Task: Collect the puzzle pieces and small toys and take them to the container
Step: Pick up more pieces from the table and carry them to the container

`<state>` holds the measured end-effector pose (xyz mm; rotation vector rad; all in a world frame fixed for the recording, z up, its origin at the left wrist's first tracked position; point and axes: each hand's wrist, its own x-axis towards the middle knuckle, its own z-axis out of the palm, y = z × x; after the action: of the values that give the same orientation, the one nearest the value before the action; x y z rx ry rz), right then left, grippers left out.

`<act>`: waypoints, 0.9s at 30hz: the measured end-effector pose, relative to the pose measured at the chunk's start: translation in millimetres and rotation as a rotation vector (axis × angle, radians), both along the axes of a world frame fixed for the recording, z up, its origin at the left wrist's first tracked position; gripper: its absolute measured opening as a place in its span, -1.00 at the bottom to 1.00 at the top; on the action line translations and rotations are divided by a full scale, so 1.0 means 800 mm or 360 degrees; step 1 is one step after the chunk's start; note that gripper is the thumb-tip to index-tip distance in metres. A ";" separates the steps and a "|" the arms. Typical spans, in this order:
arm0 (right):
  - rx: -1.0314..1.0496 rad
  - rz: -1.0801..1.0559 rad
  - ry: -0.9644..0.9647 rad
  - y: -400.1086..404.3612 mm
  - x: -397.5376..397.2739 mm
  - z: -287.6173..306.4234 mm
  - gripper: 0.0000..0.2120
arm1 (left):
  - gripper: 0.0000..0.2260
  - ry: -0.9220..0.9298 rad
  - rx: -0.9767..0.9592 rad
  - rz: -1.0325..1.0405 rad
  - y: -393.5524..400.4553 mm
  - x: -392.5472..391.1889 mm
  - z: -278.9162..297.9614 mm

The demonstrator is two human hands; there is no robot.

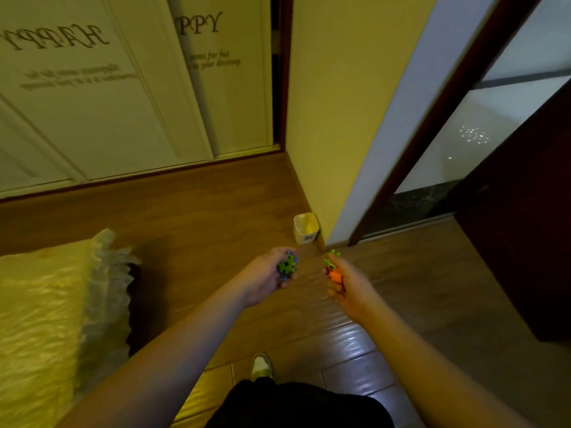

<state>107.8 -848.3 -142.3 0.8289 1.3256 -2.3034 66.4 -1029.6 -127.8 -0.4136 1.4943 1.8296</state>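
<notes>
Just beyond both grips, the white container waits on the floor, while the left hand cups green-blue puzzle pieces and the right hand pinches green-orange toys: collecting looks done, delivery remains.

— What sits around the edges on my feed?

— I see a wooden floor; white sliding doors with "HAPPY" lettering at the back; a yellow wall meeting them at the corner.

— And lower down?

— A plastic-wrapped bundle on the left; a dark door frame on the right; one shoe at the bottom.
</notes>
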 end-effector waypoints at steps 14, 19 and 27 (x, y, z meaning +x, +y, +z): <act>-0.0013 -0.0033 -0.0054 0.067 -0.119 -0.017 -0.84 | -0.79 0.0053 0.0104 -0.0095 0.055 -0.141 -0.024; 0.0026 0.0009 -0.0051 0.104 -0.188 -0.037 -0.87 | -0.83 0.0115 -0.0005 -0.0108 0.102 -0.197 -0.026; -0.0050 0.0161 -0.0074 0.144 -0.292 -0.042 -0.91 | -0.85 0.0074 -0.0082 0.0069 0.138 -0.271 -0.019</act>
<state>-126.1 -733.3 -176.1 0.7826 1.2781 -2.2082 -150.7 -919.0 -142.7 -0.4342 1.5785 1.8489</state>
